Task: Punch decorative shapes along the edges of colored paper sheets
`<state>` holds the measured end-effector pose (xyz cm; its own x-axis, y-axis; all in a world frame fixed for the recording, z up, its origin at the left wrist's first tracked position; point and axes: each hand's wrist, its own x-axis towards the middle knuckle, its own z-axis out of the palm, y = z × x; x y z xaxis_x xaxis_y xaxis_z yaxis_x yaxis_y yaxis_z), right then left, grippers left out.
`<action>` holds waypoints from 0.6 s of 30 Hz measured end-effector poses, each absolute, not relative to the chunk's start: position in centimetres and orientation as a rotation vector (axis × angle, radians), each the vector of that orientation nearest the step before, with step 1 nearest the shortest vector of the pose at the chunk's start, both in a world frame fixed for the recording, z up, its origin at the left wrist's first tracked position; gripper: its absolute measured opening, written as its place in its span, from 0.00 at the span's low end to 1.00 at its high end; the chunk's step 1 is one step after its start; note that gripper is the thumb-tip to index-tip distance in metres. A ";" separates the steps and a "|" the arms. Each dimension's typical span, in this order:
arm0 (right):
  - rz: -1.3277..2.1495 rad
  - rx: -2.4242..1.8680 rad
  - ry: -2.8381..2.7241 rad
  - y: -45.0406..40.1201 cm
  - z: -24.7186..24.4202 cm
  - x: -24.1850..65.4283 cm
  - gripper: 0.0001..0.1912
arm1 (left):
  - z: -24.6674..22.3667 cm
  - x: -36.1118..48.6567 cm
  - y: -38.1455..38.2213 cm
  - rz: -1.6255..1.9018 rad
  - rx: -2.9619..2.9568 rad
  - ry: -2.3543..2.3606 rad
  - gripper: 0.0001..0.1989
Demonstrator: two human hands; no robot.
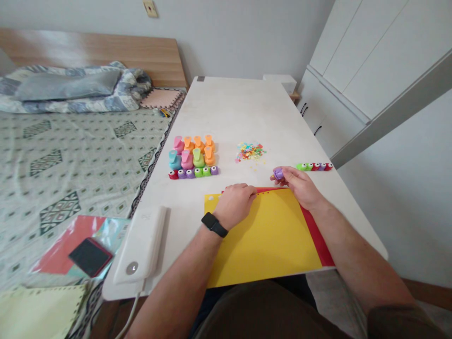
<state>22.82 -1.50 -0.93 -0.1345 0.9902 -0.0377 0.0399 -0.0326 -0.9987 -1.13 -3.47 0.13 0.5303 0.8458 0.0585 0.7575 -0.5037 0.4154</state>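
Observation:
A yellow sheet of paper (pixel 268 235) lies on the near part of the table, over a red sheet (pixel 319 240) that shows along its right and top edges. Small holes run along the yellow sheet's upper edge. My left hand (pixel 236 202), with a black watch (pixel 214 224) on the wrist, rests at that edge with its fingers closed on the yellow paper. Just beyond the sheet's upper right corner, my right hand (pixel 300 186) grips a small purple craft punch (pixel 278 173). A pile of colourful paper cutouts (pixel 251 151) sits past my hands.
Rows of larger and smaller craft punches (pixel 192 157) stand at left; another small row (pixel 314 166) is at right. A white power strip-like box (pixel 141 245) with a cable lies front left. Beside the table is a bed (pixel 88 155) bearing a phone (pixel 91 257).

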 end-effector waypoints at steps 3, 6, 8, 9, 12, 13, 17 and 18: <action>1.289 -1.226 -1.354 -0.9 -1.0 22.8 0.20 | 0.1 -1.2 -3.4 0.362 2.445 1.321 0.13; 1.263 -1.279 -1.409 0.8 -1.0 22.4 0.20 | 0.0 -1.2 -3.4 0.360 2.457 1.316 0.13; 1.251 -1.323 -1.453 2.4 -1.0 21.9 0.19 | -0.1 -1.2 -3.4 0.365 2.464 1.311 0.13; 1.250 -1.346 -1.473 3.3 -0.9 21.7 0.19 | -0.1 -1.2 -3.4 0.370 2.466 1.309 0.13; 1.215 -1.415 -1.494 5.8 -0.9 20.7 0.19 | -0.2 -1.2 -3.4 0.375 2.462 1.312 0.13; 1.193 -1.441 -1.494 6.5 -0.9 20.4 0.20 | -0.2 -1.2 -3.4 0.375 2.460 1.313 0.13; 1.152 -1.504 -1.490 7.9 -0.9 19.2 0.21 | -0.2 -1.3 -3.4 0.374 2.452 1.311 0.13; 1.151 -1.504 -1.490 8.0 -0.9 19.0 0.21 | -0.2 -1.3 -3.3 0.376 2.454 1.310 0.13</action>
<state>18.99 8.01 -0.90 -0.0648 0.9922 -0.1069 0.3538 -0.0773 -0.9321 -1.32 -3.34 -0.21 0.5414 0.8374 0.0748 0.7496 -0.5211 0.4081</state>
